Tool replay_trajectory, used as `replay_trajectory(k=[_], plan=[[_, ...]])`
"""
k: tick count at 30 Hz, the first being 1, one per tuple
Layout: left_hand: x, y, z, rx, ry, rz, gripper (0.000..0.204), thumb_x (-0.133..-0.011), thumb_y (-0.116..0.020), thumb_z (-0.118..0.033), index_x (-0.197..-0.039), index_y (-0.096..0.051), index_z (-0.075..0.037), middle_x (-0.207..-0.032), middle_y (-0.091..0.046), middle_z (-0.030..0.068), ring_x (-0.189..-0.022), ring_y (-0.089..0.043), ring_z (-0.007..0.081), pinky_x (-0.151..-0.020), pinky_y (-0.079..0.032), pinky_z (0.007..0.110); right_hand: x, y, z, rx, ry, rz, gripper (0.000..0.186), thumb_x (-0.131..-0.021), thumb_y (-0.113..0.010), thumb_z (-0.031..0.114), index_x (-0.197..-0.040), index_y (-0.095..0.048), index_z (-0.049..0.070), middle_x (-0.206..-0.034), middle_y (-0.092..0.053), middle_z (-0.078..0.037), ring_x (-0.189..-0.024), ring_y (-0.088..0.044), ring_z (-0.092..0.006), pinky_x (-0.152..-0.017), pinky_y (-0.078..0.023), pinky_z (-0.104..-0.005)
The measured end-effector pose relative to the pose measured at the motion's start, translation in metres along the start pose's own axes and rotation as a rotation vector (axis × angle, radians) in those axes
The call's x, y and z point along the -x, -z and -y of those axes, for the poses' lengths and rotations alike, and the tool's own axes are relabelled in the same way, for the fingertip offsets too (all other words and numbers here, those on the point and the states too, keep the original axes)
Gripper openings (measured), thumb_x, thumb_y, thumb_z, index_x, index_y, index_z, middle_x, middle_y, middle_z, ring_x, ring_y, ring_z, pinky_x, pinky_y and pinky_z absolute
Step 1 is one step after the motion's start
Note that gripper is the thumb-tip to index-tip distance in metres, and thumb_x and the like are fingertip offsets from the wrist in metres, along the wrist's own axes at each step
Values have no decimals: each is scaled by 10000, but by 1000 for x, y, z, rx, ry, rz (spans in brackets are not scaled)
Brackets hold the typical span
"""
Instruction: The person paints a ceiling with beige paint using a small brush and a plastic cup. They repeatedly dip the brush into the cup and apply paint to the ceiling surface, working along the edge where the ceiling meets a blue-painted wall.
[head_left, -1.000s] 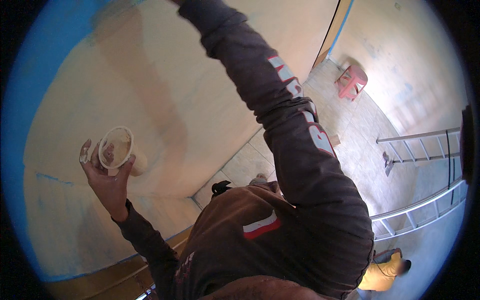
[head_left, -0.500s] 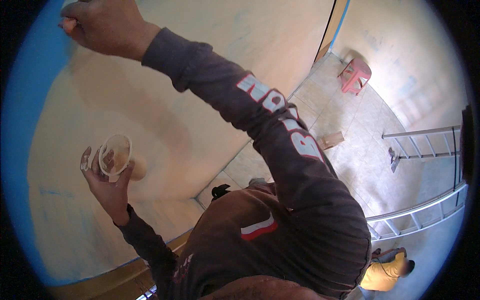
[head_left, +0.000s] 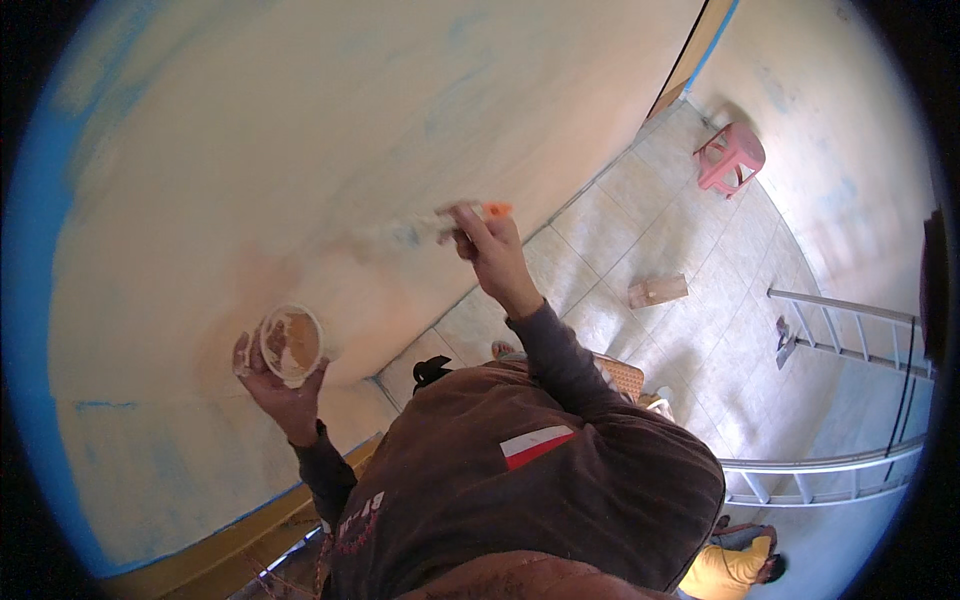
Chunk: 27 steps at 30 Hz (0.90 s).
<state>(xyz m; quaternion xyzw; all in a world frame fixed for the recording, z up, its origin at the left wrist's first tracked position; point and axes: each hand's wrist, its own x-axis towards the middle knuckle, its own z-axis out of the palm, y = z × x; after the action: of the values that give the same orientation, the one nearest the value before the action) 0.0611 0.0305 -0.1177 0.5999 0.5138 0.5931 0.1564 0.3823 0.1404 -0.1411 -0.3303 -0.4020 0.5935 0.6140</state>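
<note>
My left hand (head_left: pixel 285 400) is closed around a round, pale plastic container (head_left: pixel 292 340), with cream-coloured residue inside, held near the wall at left. My right hand (head_left: pixel 496 260) grips a small brush with an orange handle (head_left: pixel 498 210); motion smears the brush's head in front of the cream wall (head_left: pixel 220 180). Blue patches and streaks show through the wall's paint, with a solid blue band (head_left: pixel 48 300) along the far left.
A pink stool (head_left: pixel 737 145) stands by the far wall. On the tiled floor (head_left: pixel 620 210) lie a wooden block (head_left: pixel 658 291) and, beside my body, a woven brown object (head_left: pixel 622 377). Aluminium ladders (head_left: pixel 820 466) are at right. A person in yellow (head_left: pixel 725 568) is at lower right.
My right arm has swung down from the top of the view to the middle, carrying the brush. My left hand and the container have shifted a little down and right.
</note>
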Motion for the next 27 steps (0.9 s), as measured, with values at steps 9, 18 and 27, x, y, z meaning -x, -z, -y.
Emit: replay_trajectory(k=[9,18,27], plan=[[39,-31,12,-521,-8,244,1114,-631,-944,-73,-1494,-242,-34,-1424,-494,152,-1347,-509,294,-1156,-441,475,53,113,-77,-107,-282,-285,332,-1065,-574,311,-1171,-679,14,-818,-673,-27,-577,-418,-32,-514,-308,-212],[23,-96,57,-447,-57,321,961,-631,-970,-365,-1400,-511,-16,-1403,-523,146,-1312,-525,308,-1169,-392,472,-17,94,-23,162,-9,-106,362,-1062,-570,317,-1078,-744,1,-742,-672,-13,-573,-423,-39,-520,-319,-221],[-12,-145,37,-49,13,372,895,-610,-989,-328,-1362,-579,-67,-1453,-487,103,-1366,-488,298,-1130,-454,443,-33,25,37,545,189,349,186,-998,-669,168,-1034,-744,3,-855,-739,-50,-753,-676,-84,-671,-527,-234]])
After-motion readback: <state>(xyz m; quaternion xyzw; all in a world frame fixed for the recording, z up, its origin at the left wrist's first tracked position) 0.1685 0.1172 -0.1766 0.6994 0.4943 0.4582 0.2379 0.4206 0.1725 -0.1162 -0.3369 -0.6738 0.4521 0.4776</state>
